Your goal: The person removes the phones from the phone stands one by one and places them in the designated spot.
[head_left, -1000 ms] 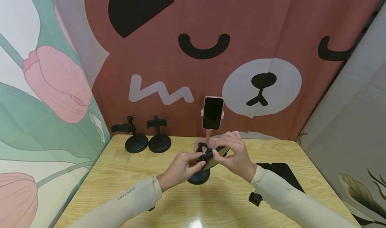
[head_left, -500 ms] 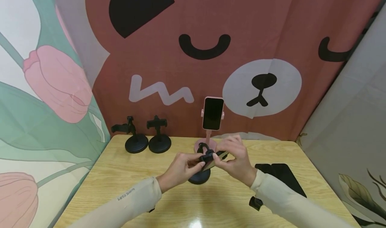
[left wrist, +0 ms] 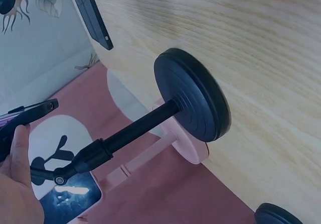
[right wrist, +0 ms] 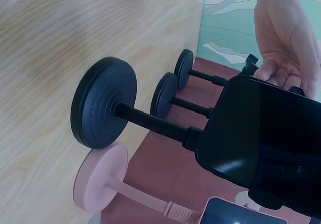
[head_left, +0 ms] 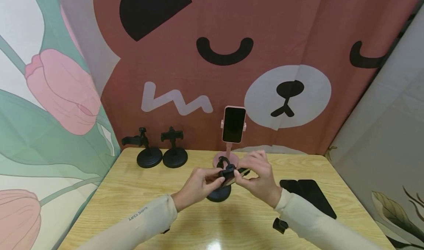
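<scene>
In front of me a black phone stand (head_left: 218, 194) stands on the table, its clamp (head_left: 228, 173) at the top of a thin stem. A dark phone (right wrist: 271, 138) lies tilted in that clamp; the right wrist view shows its glossy black screen. My left hand (head_left: 199, 185) pinches the left end of the clamp and phone between thumb and fingers. At the other end, my right hand (head_left: 260, 176) pinches the phone by its edge beside the clamp. The right fingertips are partly hidden behind the phone.
Behind stands a pink stand (head_left: 228, 149) bearing a pink-edged phone (head_left: 234, 125). Two more black phone stands (head_left: 149, 157) are at the back left. On the right lie black phones (head_left: 316, 196), with a small black object (head_left: 280, 225) near my right sleeve. A patterned cloth hangs behind the wooden table (head_left: 132, 184).
The phone in the clamp has tilted flatter, and less of its pale side shows. My right hand has shifted slightly downward with it; my left hand has stayed almost still.
</scene>
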Motion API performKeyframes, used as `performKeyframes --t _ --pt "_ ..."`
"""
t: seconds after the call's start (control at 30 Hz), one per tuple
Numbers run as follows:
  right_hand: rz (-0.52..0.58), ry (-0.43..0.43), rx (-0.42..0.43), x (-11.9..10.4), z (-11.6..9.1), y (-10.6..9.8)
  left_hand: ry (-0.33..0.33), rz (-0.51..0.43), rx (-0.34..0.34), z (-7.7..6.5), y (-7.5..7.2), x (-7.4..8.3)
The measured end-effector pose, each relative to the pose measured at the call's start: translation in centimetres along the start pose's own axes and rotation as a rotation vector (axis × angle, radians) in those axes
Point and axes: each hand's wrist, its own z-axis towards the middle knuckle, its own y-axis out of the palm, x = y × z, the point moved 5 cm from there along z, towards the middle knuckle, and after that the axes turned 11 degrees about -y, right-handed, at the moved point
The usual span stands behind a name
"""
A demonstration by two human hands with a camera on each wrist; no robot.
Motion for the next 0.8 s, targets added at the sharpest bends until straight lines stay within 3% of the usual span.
performKeyframes --t 0.23,0.8 --pt "-0.011 0.008 0.015 -0.06 -0.15 -0.06 -0.024 -0.016 -0.010 0.08 -0.07 0.06" --pt "-0.024 0.016 0.014 -0.21 -0.19 -0.04 -0.005 -0.005 0.022 0.17 -0.16 -0.12"
